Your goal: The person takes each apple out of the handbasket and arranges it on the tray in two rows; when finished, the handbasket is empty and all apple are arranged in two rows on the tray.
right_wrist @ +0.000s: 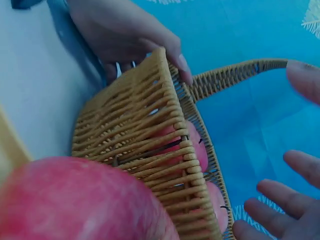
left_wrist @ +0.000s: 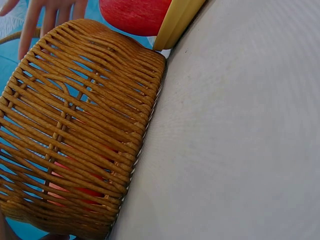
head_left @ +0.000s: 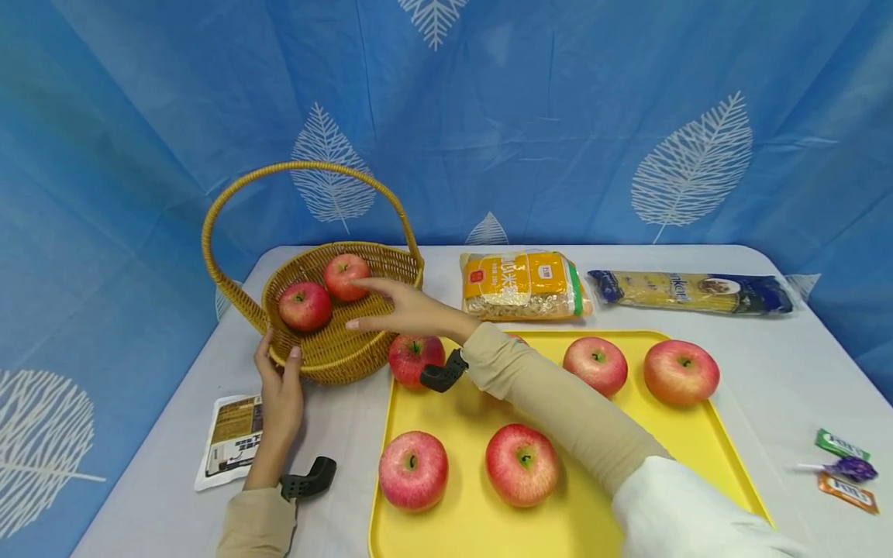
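A woven wicker basket [head_left: 342,368] with a tall arched handle stands at the back left, tilted toward me. Two red apples, a left apple [head_left: 305,306] and a farther apple [head_left: 346,277], lie in it. My left hand [head_left: 281,395] grips the basket's near left rim, its thumb over the edge, as the right wrist view also shows. Above the basket's right side is my right hand [head_left: 394,306], fingers spread and holding nothing; its forefinger overlaps the farther apple in the head view. Another apple [right_wrist: 85,200] looms close below the right wrist.
Several apples, such as a front apple [head_left: 522,465], sit on a yellow tray [head_left: 586,527] right of the basket. Behind it lie an oat bag [head_left: 526,287] and a pasta pack [head_left: 691,293]. A flat pouch [head_left: 233,442] is left; small candies [head_left: 847,469] lie far right.
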The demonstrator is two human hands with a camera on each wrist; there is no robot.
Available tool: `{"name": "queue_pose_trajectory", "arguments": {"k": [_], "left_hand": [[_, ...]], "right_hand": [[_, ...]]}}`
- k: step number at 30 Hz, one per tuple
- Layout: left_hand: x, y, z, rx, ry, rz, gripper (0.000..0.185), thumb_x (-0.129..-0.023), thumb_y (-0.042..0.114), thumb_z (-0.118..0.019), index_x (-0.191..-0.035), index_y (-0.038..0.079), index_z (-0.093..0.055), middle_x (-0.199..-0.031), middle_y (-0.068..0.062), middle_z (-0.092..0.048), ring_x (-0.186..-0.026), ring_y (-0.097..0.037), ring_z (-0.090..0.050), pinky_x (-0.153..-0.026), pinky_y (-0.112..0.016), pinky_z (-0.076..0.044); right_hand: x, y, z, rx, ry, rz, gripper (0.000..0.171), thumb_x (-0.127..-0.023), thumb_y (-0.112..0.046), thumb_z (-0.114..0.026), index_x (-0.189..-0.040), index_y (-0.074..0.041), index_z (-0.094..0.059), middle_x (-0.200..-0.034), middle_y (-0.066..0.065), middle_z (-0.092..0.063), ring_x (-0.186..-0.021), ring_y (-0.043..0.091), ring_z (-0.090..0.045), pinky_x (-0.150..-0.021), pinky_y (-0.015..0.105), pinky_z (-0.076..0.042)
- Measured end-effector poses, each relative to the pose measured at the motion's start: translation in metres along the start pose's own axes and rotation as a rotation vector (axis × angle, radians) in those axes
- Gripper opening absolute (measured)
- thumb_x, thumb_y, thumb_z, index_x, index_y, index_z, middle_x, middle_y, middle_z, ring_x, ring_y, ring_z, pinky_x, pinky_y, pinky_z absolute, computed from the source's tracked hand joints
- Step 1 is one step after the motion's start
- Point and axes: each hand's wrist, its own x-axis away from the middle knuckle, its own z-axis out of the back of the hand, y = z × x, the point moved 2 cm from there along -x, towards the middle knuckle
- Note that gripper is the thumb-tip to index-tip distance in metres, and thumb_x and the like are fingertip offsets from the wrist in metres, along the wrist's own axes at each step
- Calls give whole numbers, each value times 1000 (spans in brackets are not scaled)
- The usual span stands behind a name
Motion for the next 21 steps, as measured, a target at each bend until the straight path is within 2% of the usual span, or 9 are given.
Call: {"name": "queue_pose_trajectory", "arguments": {"k": [6,10,14,17,21], "left_hand": [[0,1,0,-1,2,-8,56,-96,39,-35,-143,27,-8,-153,-5,-9,-140,-26,-13,-112,-49,-14],[0,3,-1,4,-3,-11,56,-96,38,-34,-144,25,-8,-152,-7,-9,-140,-27,-12,-112,-50,-14],[0,2,0,0,8,-5,57,-96,39,-35,-144,25,-9,-152,-5,-9,-140,-25,-12,-112,-49,-13],[1,1,1,-6,7,-4,57,-96,39,-35,-144,25,-8,-152,-6,-8,-140,-26,-11,-112,-49,-13],[0,2,0,-2,-1,-2,57,-96,40,-35,-144,26,-7,-153,-5,-7,-140,-26,-11,-112,-49,-14]], "right_hand": [[-16,-4,-9,-26,-40,-4,75,-80,-44,-64,-143,-27,-26,-148,-6,-29,-135,17,-29,-108,37,-31],[-27,-5,-12,-64,-27,4,72,-81,-43,-63,-142,-33,-26,-148,-8,-27,-136,20,-29,-107,41,-31],[-39,-4,-17,-150,33,0,66,-83,-41,-61,-140,-32,-30,-147,-3,-30,-131,23,-36,-102,38,-38],[-49,-2,-20,-210,107,9,62,-84,-39,-59,-139,-25,-34,-144,1,-34,-127,24,-41,-98,34,-41],[-62,-3,-19,-263,175,9,59,-86,-39,-57,-138,-22,-35,-144,1,-34,-129,24,-38,-99,35,-40]]}}
